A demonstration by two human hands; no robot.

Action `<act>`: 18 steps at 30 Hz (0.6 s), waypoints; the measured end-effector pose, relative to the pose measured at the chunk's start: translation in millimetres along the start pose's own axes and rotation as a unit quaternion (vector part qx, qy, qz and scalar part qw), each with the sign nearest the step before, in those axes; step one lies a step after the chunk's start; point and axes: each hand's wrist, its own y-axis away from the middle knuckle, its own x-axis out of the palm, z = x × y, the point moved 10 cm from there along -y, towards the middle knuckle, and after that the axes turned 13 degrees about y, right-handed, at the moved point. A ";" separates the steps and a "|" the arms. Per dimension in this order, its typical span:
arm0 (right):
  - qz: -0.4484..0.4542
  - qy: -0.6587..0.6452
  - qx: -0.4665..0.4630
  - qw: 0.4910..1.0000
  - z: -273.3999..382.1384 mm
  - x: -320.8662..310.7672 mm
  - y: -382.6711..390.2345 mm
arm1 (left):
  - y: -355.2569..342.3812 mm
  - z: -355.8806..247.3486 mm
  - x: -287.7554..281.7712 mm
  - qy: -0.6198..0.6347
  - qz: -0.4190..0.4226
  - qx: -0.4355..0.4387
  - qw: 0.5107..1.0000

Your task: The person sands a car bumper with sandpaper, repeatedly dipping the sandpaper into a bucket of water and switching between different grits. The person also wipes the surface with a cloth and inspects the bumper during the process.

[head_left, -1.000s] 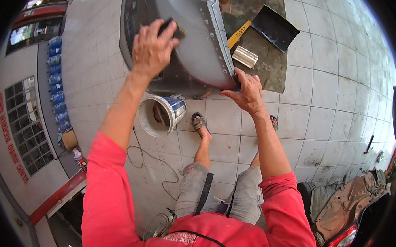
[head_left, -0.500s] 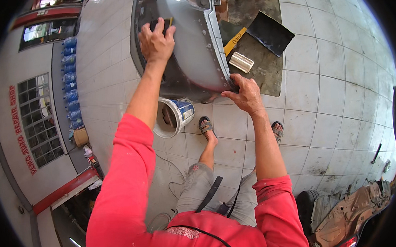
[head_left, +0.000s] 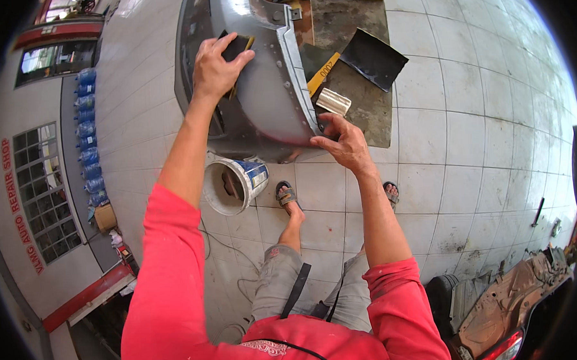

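Note:
My left hand [head_left: 218, 72] is closed on a dark pad [head_left: 237, 46] with a yellow edge, resting on the face of a grey, curved car bumper [head_left: 269, 97]. My right hand [head_left: 342, 141] grips the bumper's lower right corner, thumb and fingers bent at the edge. The bumper has a row of holes along its right side and a faint reddish patch low down. Just right of it, on a stained dark mat [head_left: 379, 128], lie a yellow strip [head_left: 319, 79], a shiny silvery-gold block [head_left: 333, 102] and a bent black sheet [head_left: 372, 59].
A white bucket [head_left: 253, 181] with something brown inside stands below the bumper, beside my feet. Blue water bottles [head_left: 89, 150] line the left wall, above a cardboard box [head_left: 105, 217]. Metal car parts [head_left: 500, 299] lie at lower right. A cable runs over the tiled floor [head_left: 441, 141].
My view has shifted, so the bumper and mat appear further left and lower. My left hand has moved slightly rightward across the bumper with the pad. My right hand stays at the corner.

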 end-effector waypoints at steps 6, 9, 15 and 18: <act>-0.036 -0.289 0.114 0.950 25.3 8.7 47.2 | 157.1 -113.7 21.2 0.240 0.030 -0.114 0.964; 0.018 -0.413 0.179 0.893 38.8 38.9 72.3 | 194.8 -124.5 36.9 0.254 0.035 -0.147 0.955; 0.032 -0.445 0.183 0.876 33.7 46.4 92.1 | 203.3 -119.5 35.3 0.322 0.098 -0.167 0.927; 0.030 -0.418 0.180 0.890 53.3 50.4 94.0 | 210.0 -110.8 25.1 0.354 0.119 -0.174 0.911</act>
